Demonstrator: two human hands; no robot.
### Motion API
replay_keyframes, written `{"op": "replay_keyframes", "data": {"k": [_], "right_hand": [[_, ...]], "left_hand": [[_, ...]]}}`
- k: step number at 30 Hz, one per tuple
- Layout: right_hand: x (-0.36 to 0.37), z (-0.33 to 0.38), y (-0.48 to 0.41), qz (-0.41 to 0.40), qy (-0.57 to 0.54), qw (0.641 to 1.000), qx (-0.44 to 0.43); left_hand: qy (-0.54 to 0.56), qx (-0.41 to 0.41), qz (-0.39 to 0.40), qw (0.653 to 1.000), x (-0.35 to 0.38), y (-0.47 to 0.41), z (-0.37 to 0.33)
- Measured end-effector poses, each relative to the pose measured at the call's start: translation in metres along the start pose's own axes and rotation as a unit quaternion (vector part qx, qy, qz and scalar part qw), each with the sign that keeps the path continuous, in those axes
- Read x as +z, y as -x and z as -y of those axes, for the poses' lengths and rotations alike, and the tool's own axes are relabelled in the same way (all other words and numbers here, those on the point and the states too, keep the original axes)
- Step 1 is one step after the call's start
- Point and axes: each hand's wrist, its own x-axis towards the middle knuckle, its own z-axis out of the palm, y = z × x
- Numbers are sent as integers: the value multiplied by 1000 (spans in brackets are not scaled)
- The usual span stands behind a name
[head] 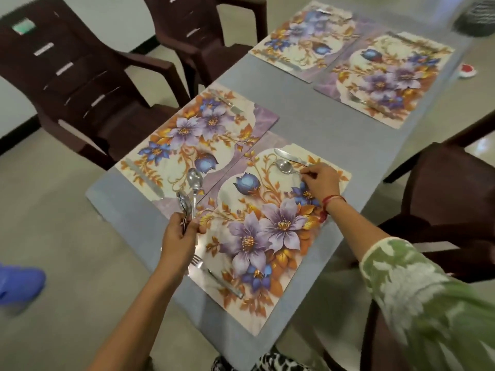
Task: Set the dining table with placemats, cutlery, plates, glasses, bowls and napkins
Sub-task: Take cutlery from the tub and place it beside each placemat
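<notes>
Spoon (285, 166) beside knife (290, 157) on the placemat (257, 263), by the near right edge of the table (316, 129).
Right hand (320, 180) pinches its handle to line it up; left hand (179, 242) curls round spare spoons (192, 184), ready for other settings.

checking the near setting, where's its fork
In the head view, the fork lies along the left edge of the nearest placemat, tines beside the left hand holding spoons.
</notes>
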Motion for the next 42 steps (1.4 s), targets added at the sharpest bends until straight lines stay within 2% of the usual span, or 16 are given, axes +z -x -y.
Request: {"op": "replay_keyframes", "data": {"k": [7, 9, 11, 13, 15, 18, 20, 22, 26, 29, 33, 37, 39, 42], "right_hand": [[1, -11, -7, 4, 15, 1000, 1], [-1, -9, -3, -21, 16, 1000, -12], [-5, 4, 13, -72, -40, 996, -24], [-11, 28, 43, -105, -164, 980, -25], [-14, 52, 90, -38, -285, 958, 9], [1, 75, 165, 133, -351, 921, 103], [12, 83, 206, 150, -414, 886, 145], [10, 87, 240, 111, -462, 865, 160], [-10, 90, 307, 45, -491, 856, 154], [-18, 86, 356, -3, -499, 852, 158], [-30, 82, 416, -82, -485, 853, 177], [-67, 73, 475, -192, -474, 839, 185], [-85, 60, 501, -243, -481, 821, 190], [-112, 31, 543, -312, -520, 768, 207]], "left_hand": [[19, -8, -17, 1000, 7, 22, 3], [13, -8, -19, 1000, 8, 28, 2], [10, -2, -14, 1000, 9, 37, 1], [13, 5, -4, 1000, 12, 46, 0], [22, 20, 21, 999, 16, 60, -1], [15, 63, 91, 994, 26, 83, -3], [4, 94, 145, 985, 32, 100, -2], [-2, 122, 197, 973, 36, 119, 4], [-1, 173, 276, 946, 32, 162, 26], [11, 204, 314, 927, 27, 194, 46], [39, 196, 364, 910, 20, 241, 57], [14, 225, 435, 872, 27, 292, 57], [-1, 253, 459, 851, 38, 312, 55], [0, 269, 472, 840, 66, 346, 57]]}}
